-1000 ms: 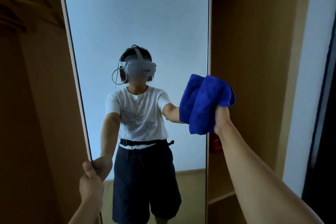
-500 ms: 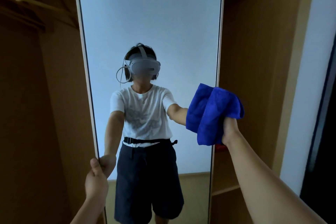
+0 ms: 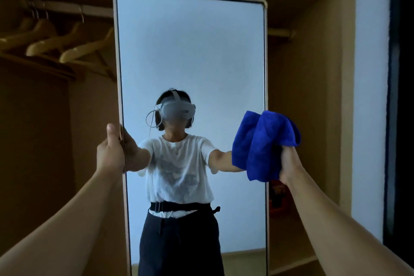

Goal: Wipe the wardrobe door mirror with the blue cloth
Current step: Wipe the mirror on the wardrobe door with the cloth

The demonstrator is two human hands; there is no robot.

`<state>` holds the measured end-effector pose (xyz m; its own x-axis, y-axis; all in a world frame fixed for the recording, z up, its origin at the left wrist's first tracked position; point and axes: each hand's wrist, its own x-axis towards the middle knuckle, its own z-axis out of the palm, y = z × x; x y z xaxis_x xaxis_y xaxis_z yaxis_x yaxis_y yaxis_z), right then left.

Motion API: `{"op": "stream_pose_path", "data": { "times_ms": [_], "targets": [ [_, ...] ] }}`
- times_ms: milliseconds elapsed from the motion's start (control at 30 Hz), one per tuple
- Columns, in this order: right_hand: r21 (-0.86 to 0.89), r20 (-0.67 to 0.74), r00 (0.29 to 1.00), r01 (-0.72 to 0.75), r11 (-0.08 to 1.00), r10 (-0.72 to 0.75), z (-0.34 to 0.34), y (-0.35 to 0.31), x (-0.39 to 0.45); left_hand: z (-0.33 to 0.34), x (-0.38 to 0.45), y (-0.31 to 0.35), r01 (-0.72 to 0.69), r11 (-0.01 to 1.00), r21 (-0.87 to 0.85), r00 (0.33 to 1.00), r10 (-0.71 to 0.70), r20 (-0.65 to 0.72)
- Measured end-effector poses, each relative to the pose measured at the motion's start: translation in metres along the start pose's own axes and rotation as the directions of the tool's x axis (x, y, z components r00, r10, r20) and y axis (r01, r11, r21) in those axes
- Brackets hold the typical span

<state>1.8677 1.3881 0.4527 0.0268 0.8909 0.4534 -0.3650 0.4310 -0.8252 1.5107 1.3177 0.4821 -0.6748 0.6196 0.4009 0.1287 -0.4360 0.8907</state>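
At the right edge of the wardrobe door mirror [image 3: 190, 51], I am holding the blue cloth [image 3: 262, 143] bunched in my right hand [image 3: 287, 161], fingers curled tight around its lower folds, so that grip is clamped on the cloth. The cloth is overlapping the mirror's right frame at about mid-height; I cannot tell whether it is actually pressing on the glass. My left hand [image 3: 111, 150] is gripping the mirror's left edge, thumb up along the frame, steadying the door. What matters for the next stroke, as I judge it, is that the glass is lying to the left of the cloth and mostly above it: the mirror's long axis is running vertically, and the whole upper half is sitting well above my right hand. Wooden hangers [image 3: 67, 47] are hanging on the rail behind the door, clear of both hands.
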Motion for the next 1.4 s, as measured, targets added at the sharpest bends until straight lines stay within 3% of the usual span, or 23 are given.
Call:
{"op": "stream_pose_path", "data": {
  "times_ms": [133, 300, 533, 767, 933, 1133, 1400],
  "targets": [
    [-0.035, 0.085, 0.996, 0.012, 0.999, -0.009, 0.003, -0.013, 0.015, 0.015, 0.004, 0.008, -0.029, 1.0, 0.006, 1.0, 0.029, 0.006],
    [-0.089, -0.098, 0.995, 0.013, 0.996, -0.022, 0.008, 0.008, 0.019, 0.02, 0.009, -0.003, -0.045, 0.999, -0.011, 0.999, 0.045, -0.017],
    [-0.022, -0.093, 0.996, -0.009, 1.0, 0.007, 0.009, 0.01, 0.026, 0.021, 0.012, -0.007, -0.068, 0.998, -0.003, 0.995, 0.067, -0.068],
    [-0.128, -0.039, 0.994, 0.094, 0.987, -0.1, 0.038, -0.062, 0.065, 0.018, 0.023, 0.005, -0.036, 0.999, -0.033, 0.999, 0.036, -0.025],
    [-0.206, -0.069, 0.976, 0.191, 0.96, -0.209, 0.054, -0.101, 0.089, 0.025, 0.037, 0.042, -0.163, 0.983, -0.082, 0.986, 0.161, -0.032],
    [-0.193, -0.124, 0.966, 0.201, 0.96, -0.227, 0.064, -0.119, 0.098, 0.028, 0.054, 0.085, -0.253, 0.956, -0.147, 0.967, 0.248, -0.051],
    [-0.186, -0.154, 0.951, 0.239, 0.953, -0.268, 0.083, -0.153, 0.115, 0.046, 0.075, 0.105, -0.287, 0.957, -0.047, 0.955, 0.282, -0.093]
  ]
}}
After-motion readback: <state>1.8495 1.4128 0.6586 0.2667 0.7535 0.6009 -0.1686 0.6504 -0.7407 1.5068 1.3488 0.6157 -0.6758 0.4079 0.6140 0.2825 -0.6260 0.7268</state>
